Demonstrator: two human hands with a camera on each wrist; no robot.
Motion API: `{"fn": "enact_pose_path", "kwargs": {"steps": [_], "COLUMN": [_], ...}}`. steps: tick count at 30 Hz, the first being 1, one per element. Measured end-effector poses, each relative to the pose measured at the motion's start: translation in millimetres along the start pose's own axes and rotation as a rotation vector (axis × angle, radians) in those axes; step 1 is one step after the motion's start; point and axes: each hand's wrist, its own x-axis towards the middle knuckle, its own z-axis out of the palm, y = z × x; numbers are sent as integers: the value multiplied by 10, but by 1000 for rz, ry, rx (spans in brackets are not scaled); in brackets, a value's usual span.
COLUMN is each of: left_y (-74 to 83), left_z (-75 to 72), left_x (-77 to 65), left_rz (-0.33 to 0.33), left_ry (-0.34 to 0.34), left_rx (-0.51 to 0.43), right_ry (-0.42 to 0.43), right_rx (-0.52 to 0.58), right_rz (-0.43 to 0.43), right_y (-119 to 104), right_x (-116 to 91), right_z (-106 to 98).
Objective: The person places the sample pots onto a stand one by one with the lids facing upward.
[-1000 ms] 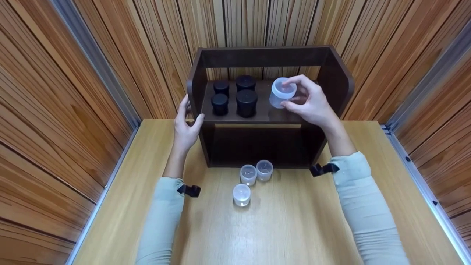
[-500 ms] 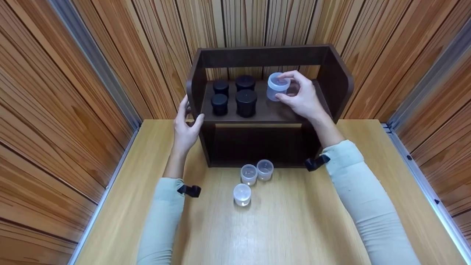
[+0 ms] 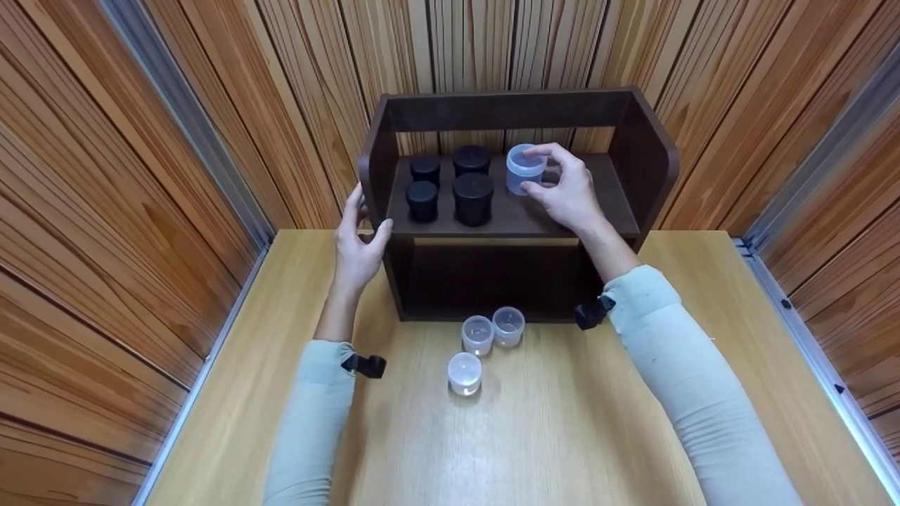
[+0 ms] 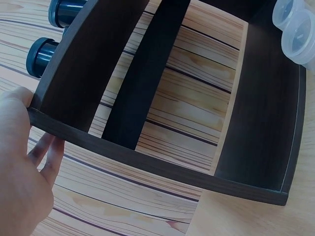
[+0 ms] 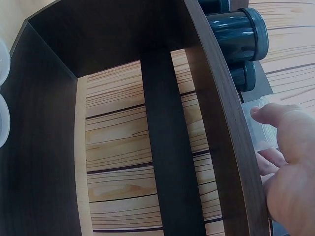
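Observation:
Toward the back of the upper board of a dark brown shelf [image 3: 548, 218], my right hand [image 3: 566, 190] holds a translucent plastic jar [image 3: 522, 184] upright between thumb and fingers. The jar stands just right of the larger black jars. In the right wrist view the thumb [image 5: 268, 115] lies along the translucent jar, and the front board hides its base. My left hand [image 3: 357, 246] grips the shelf's left side panel, thumb at the front edge and fingers around the outside, as the left wrist view also shows.
Several black lidded jars [image 3: 472, 200], two sizes, stand on the upper board's left half. On the table [image 3: 562, 436] before the shelf are three translucent jars [image 3: 465, 372], two side by side and one nearer. Wood-patterned walls [image 3: 478, 49] enclose the table's back and sides.
My right hand has carried the translucent jar left and lowered it to the board beside the black jars. The left hand keeps its grip on the side panel.

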Motion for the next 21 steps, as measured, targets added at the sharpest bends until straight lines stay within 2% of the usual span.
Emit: {"fn": "enact_pose_path", "kwargs": {"steps": [11, 21], "left_y": [7, -3], "left_z": [9, 8], "left_x": [-7, -9], "left_rz": [0, 16], "left_ry": [-5, 7], "left_rx": [-20, -5], "right_ry": [-8, -4], "right_rx": [4, -26], "right_rz": [67, 59], "right_y": [18, 42], "right_x": [46, 61], "right_z": [2, 24]}}
